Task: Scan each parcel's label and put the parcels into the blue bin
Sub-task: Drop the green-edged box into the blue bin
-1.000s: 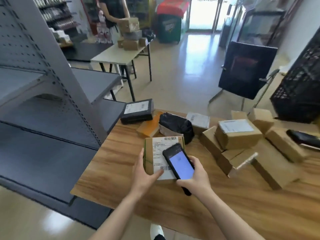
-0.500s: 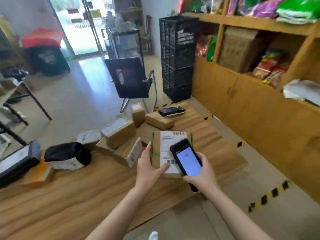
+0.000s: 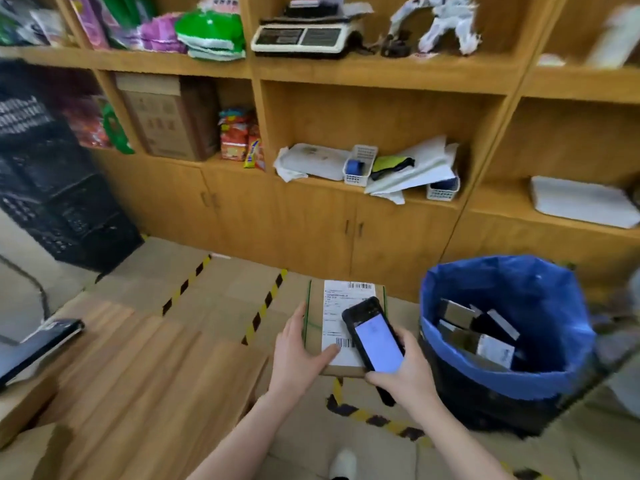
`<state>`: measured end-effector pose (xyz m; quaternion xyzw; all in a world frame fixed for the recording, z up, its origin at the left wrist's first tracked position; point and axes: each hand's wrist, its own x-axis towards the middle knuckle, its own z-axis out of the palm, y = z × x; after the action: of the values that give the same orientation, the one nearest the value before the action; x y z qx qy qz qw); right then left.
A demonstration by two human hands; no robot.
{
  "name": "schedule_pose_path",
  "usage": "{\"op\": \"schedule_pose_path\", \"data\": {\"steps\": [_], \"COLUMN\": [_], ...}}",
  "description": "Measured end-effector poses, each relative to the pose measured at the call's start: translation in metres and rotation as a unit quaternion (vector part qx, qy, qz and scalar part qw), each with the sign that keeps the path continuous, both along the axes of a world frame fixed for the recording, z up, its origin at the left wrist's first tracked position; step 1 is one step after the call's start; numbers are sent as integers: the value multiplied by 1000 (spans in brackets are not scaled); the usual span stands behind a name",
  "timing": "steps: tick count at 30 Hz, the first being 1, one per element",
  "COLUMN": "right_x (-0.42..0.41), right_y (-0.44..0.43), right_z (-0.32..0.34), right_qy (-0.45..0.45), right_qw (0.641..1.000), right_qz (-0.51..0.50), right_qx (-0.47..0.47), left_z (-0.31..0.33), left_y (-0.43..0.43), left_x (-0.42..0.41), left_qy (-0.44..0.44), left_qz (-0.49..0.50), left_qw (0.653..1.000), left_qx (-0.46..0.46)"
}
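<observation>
My left hand (image 3: 297, 355) holds a flat brown cardboard parcel (image 3: 313, 320) by its left edge, thumb on the white barcode label (image 3: 337, 306). The parcel is lifted off the table, over the floor. My right hand (image 3: 403, 372) grips a black handheld scanner (image 3: 375, 337) with a lit screen, held over the label's lower right. The blue bin (image 3: 446, 289), a dark bin lined with a blue bag, stands on the floor just right of the parcel. Several parcels (image 3: 476, 336) lie inside it.
The wooden table (image 3: 138, 368) fills the lower left, with a dark flat parcel (image 3: 38, 344) at its left edge. Wooden shelving and cabinets (image 3: 346, 209) stand behind. Black crates (image 3: 52, 188) are stacked at left. Yellow-black tape (image 3: 263, 306) marks the floor.
My view has swung right from the table to the shelves and the blue bin. Both hands carried the parcel and scanner along, off the table, keeping the same grip.
</observation>
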<state>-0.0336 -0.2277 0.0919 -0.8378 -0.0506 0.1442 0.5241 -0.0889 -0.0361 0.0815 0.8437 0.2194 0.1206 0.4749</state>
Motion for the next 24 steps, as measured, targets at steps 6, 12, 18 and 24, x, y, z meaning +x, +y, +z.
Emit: {"op": "schedule_pose_path", "data": {"steps": [6,12,18,24], "right_x": [102,156,232,328], "right_y": [-61,-143,-215,-287], "right_z": [-4,-28,-62,-120], "right_qy": [15,59,120,198], "right_qw": [993,969,947,941], "right_qz": [-110,-239,-296,-270], "right_qx": [-26,-18,-20,-48], "left_z": [-11,-27,-63,-120], "left_y": [-52,-132,-208,-281], "left_x": [149,256,344,430], "left_qy": [28,74,138,205], "left_qz": [-130,-282,-351,-354], "left_qw": [991,956,926,913], "left_qx": [-35,-23,-8,6]}}
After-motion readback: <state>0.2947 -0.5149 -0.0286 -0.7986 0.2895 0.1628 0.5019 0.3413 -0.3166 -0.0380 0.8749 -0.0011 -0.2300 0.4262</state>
